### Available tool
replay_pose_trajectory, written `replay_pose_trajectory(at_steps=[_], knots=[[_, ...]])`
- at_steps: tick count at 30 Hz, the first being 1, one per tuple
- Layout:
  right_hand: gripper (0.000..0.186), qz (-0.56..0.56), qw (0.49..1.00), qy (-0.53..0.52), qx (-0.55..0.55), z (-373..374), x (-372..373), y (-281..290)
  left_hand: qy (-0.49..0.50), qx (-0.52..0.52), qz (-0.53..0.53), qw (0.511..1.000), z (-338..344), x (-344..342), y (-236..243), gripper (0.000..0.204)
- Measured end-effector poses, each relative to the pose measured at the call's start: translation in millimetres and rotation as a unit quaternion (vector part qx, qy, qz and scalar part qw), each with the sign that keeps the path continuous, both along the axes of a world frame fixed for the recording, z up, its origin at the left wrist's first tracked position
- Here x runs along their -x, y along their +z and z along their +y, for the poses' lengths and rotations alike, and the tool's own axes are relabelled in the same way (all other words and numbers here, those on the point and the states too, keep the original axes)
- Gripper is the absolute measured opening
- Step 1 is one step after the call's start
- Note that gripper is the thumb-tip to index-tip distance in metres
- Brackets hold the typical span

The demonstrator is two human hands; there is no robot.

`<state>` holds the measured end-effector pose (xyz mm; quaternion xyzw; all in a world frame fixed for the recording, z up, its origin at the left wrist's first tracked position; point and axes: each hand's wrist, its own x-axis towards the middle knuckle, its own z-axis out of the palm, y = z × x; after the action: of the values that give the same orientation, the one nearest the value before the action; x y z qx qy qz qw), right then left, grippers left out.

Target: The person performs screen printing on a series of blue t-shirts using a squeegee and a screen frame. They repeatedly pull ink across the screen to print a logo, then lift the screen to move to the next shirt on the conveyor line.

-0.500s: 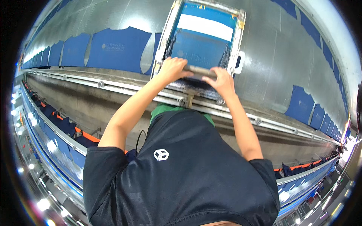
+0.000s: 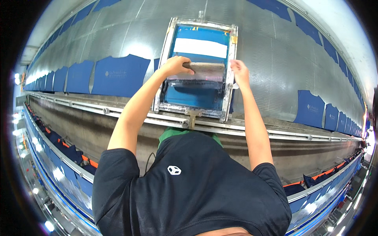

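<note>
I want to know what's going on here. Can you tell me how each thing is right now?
Left hand: shut on the squeegee's left end.
Right hand: at the squeegee's right end, fingers spread.
Squeegee: lying across the screen, midway.
Printing screen frame: lying flat on the table.
White band: beyond the squeegee, uncovered.
Blue shirts: spread flat in a row.

Bright, even overhead light. Broad glare patch on the metal table (image 2: 130, 43) left of the left hand (image 2: 175, 65); hot white blowout at the upper right rim, beyond the right hand (image 2: 239, 71). Point lamps sparkle along the lower-left and lower-right edges. Soft shadows under both forearms. Centre sharp around the squeegee (image 2: 206, 72) and screen frame (image 2: 232, 59). Heavy fisheye: rail (image 2: 275, 135) bows, black vignette ring, edges smeared and softer.
</note>
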<state>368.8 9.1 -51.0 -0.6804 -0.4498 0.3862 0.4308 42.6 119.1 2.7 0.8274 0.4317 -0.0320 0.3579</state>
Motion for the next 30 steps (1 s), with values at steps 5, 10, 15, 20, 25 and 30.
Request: replay_pose_trajectory(at_steps=[5,10,15,20,25,30], knots=[[0.026,-0.086,0.987,-0.105,0.081,-11.3,-26.1,-52.3,0.017,-0.247,-0.056,0.967,-9.0,6.3,-16.2,0.034],[0.022,-0.004,0.986,-0.139,0.091,-5.0,-17.4,-81.0,0.028,-0.075,-0.015,0.997,-6.1,-4.4,-11.5,0.043],[0.018,-0.046,0.986,-0.159,0.004,13.0,-1.2,-39.2,0.061,-0.138,-0.075,0.986,-92.8,36.1,-15.6,0.053],[0.017,-0.054,0.981,-0.183,-0.015,17.9,37.3,1.6,0.02,-0.151,-0.067,0.986,-193.8,96.3,6.6,0.071],[0.016,-0.001,0.984,-0.178,-0.025,48.6,162.9,-15.2,0.037,-0.122,-0.056,0.99,-161.3,212.3,18.2,0.069],[0.015,0.033,0.986,-0.161,-0.024,88.0,332.5,-42.6,0.065,-0.226,0.002,0.972,-95.4,379.3,11.2,0.055]])
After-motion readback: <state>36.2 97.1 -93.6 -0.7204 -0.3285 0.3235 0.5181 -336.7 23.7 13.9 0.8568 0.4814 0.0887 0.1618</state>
